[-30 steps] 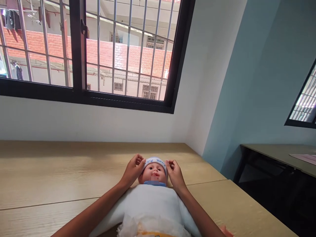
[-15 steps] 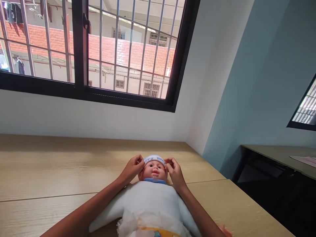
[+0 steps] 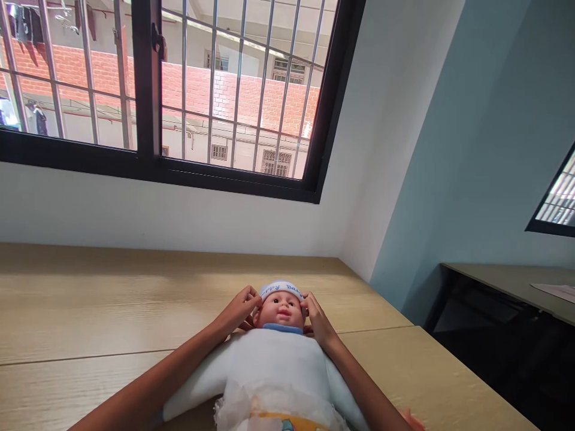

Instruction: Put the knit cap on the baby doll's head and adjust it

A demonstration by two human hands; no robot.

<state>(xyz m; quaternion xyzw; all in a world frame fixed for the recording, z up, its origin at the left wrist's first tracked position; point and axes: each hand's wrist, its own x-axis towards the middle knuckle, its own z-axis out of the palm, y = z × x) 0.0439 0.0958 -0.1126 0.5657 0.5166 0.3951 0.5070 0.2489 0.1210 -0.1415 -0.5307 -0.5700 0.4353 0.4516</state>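
Note:
A baby doll [image 3: 284, 312] lies on its back on the wooden table, its head away from me. On the head sits a white and light-blue baby hat [image 3: 282, 290] with blue lettering on its band. My left hand [image 3: 244, 304] has its fingers curled closed at the hat's left edge. At the right edge, my right hand [image 3: 318, 315] is bent against the hat, its fingertips on the brim beside the doll's temple. The doll wears a white top [image 3: 276, 359] with a blue collar, and a diaper [image 3: 287, 419] with a ruffled edge shows at the bottom.
The wooden table [image 3: 112, 293] meets the wall under a barred window [image 3: 238, 173]. Its right edge slants toward me. Beyond a gap on the right stands a dark-legged table [image 3: 498, 276] with a paper [image 3: 554, 291] on it.
My right hand's fingers have shifted from a raised pinch to lie closer along the hat's side. The left hand has moved slightly left, its lower fingers now showing beside the doll's neck.

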